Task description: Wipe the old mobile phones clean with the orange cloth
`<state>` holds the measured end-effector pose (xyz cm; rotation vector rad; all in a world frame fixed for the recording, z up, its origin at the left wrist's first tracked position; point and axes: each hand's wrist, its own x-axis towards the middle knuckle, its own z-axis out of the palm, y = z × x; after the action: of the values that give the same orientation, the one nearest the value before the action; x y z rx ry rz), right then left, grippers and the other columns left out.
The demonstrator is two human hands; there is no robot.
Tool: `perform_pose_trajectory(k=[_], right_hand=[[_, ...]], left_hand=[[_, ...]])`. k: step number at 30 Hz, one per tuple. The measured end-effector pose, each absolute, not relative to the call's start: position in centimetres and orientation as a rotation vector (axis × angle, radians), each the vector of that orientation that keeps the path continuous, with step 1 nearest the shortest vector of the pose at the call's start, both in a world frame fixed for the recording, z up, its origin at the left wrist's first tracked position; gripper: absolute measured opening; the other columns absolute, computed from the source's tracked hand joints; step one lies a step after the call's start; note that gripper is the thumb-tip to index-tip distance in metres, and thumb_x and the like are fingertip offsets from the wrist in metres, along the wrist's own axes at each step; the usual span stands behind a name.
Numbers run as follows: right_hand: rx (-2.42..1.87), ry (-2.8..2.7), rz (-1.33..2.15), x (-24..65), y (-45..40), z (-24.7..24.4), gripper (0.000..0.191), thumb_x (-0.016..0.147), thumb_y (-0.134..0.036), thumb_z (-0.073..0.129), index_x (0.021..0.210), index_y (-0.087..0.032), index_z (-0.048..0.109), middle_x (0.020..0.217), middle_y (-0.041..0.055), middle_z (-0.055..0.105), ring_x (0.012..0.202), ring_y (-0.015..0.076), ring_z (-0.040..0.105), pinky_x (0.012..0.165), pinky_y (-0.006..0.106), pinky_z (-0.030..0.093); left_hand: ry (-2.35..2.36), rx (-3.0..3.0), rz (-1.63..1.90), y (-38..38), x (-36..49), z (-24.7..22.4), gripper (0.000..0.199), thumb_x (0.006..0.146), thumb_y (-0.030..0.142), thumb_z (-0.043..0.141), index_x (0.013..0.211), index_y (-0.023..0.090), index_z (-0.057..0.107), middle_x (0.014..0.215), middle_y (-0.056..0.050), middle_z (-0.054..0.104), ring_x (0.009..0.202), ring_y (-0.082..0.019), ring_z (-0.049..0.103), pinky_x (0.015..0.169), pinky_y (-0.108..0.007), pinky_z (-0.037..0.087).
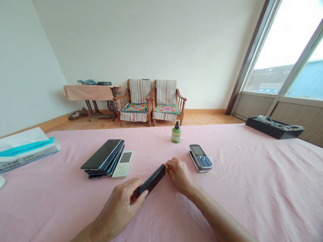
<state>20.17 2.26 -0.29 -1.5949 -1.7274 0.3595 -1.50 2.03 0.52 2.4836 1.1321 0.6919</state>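
1. Working over a wide pink cloth (234, 181), seemingly at the step of tending one end of a dark phone (152, 179), with the other end held steady.
2. Apparently calling, for the next move, for a firm, unmoving grip on the left and light, exact fingertip work on the right, without twisting or dropping the phone.
3. Beyond the left hand (123, 205) and to its left, a stack of phones (102, 156), unevenly piled; just right of that stack, a white keypad phone (122, 164), touched by neither hand.
4. With the left hand, grasping the near end of the dark phone, thumb on the near side, fingers wrapped around the opposite side.
5. Between both hands, the dark phone: slim, black, slightly glossy, slanting forward and rightward, showing only a narrow face; cannot tell whether front or back.
6. With the right hand (179, 174), bunching the fingertips right at the phone's far end; too small to tell whether pinching something tiny or the phone itself.
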Motion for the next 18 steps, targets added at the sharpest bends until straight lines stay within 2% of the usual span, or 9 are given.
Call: perform_pose_trajectory(k=[6,14,18], right_hand=[[-1.620,-1.782,0.323,20.4,1.6,0.0,0.027,0.068,0.005,0.049,0.055,-0.017,0.058,0.066,0.0001,0.056,0.058,0.0109,0.051,0.057,0.021,0.030],[-1.606,-1.657,0.287,20.6,1.1,-0.3,0.021,0.081,-0.007,0.050,0.070,-0.018,0.065,0.070,0.0021,0.059,0.064,0.0139,0.057,0.060,0.022,0.036],[-1.553,-1.625,0.314,20.1,1.3,-0.6,0.018,0.081,-0.009,0.051,0.078,-0.019,0.066,0.074,0.0015,0.062,0.067,0.0137,0.060,0.060,0.021,0.039]], left_hand=[[1.159,2.466,0.702,1.9,-1.5,0.7,0.013,0.085,0.021,0.049,0.083,0.019,0.062,0.070,0.001,0.061,0.060,-0.014,0.055,0.056,-0.023,0.040],[1.188,2.206,0.762,2.1,-1.3,0.3,0.018,0.085,0.029,0.051,0.076,0.018,0.061,0.060,0.003,0.053,0.055,-0.013,0.050,0.051,-0.020,0.039],[1.171,1.922,0.699,2.0,-1.1,0.1,0.019,0.084,0.034,0.052,0.085,0.017,0.060,0.057,0.004,0.052,0.048,-0.012,0.050,0.042,-0.018,0.040]])
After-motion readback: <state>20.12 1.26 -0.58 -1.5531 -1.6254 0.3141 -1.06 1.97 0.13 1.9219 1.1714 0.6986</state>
